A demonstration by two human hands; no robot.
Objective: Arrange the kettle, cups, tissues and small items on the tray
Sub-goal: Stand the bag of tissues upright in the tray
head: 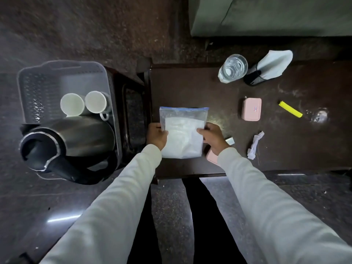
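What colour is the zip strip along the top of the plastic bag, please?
Blue, on the plastic bag; seen in the head view.

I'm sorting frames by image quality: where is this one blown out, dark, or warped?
Head view: the white contents of the zip bag held by the left hand and right hand are overexposed; glare streaks mark the polished floor; the dark table and surroundings are dim; wide-angle distortion bends the kettle and stretches the sleeves.

Person: 2 arms in view, both in long, loose sleeves of pale off-white cloth, plain, no print or buttons visible. Left sleeve (106,202) and right sleeve (270,202) each end at the wrist with a simple cuff. Left hand (157,135) and right hand (212,137) bare. Trousers (202,216) black.
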